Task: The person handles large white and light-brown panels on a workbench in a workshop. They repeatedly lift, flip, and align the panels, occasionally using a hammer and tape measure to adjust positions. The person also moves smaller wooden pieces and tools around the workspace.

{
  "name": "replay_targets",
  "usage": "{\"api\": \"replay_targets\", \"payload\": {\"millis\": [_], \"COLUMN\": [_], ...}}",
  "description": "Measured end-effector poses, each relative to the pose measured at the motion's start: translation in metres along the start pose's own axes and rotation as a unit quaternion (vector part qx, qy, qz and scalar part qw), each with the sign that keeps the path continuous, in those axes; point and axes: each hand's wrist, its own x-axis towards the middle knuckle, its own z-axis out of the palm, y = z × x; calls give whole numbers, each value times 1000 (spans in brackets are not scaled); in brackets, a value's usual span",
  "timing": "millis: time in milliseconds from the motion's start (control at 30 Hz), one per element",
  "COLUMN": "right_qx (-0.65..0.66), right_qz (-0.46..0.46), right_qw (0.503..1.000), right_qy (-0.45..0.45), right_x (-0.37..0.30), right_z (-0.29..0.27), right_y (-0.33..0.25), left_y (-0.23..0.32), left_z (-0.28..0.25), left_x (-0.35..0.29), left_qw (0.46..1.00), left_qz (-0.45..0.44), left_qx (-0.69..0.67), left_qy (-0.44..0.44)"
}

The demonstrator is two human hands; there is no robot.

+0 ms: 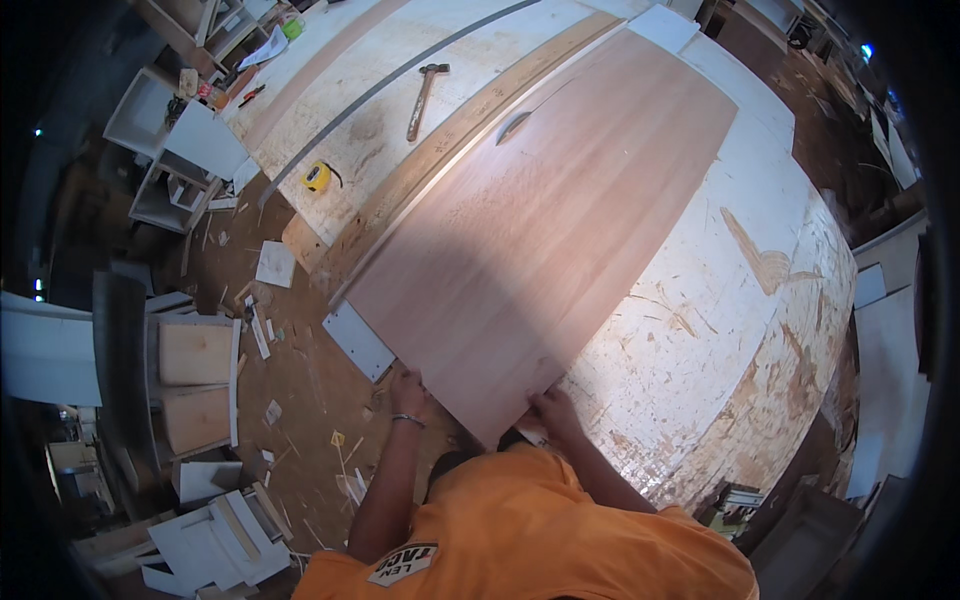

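A long reddish-brown plywood panel (560, 230) lies slantwise across the worktable, its near end reaching toward my body. My left hand (408, 394) is closed at the near left corner of the panel, beside a white board piece (360, 345) with small holes. On the panel's right edge, close to me, my right hand (553, 408) grips with its fingers curled. Along the panel's left side runs a long wooden strip (470, 130). A small curved piece (513, 127), too small to name, rests near the panel's far left edge.
A hammer (427, 102) and a yellow tape measure (317, 177) lie on the table's left part, near a long dark strip (385, 87). The scuffed white tabletop (680, 330) extends right. Cabinet boxes (180, 150) and wood scraps (258, 325) cover the floor at left.
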Motion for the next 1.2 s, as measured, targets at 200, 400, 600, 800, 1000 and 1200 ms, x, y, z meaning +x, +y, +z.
{"api": "replay_targets", "payload": {"millis": [200, 400, 600, 800, 1000, 1200], "right_qx": [53, 153, 98, 79, 107, 76], "right_qz": [32, 13, 2, -133, -130, -138], "right_qw": [998, 988, 995, 983, 978, 978], "right_qy": [15, 20, 34, 95, 120, 139], "right_x": [-17, -14, -12, 22, 20, 24], "right_z": [25, 34, 37, 9, 20, 15], "right_y": [11, 27, 25, 18, -7, -4], "left_y": [19, -19, -13, 14, 14, 14], "left_z": [17, -6, -6, -1, -4, 0], "left_x": [-30, -53, -47, -14, -2, -1], "left_qw": [995, 973, 984, 994, 996, 996], "left_qz": [-44, -40, -35, 46, 16, -8], "left_qx": [52, 118, 62, 36, 18, -6], "left_qy": [-67, -192, -161, -91, -86, -86]}}
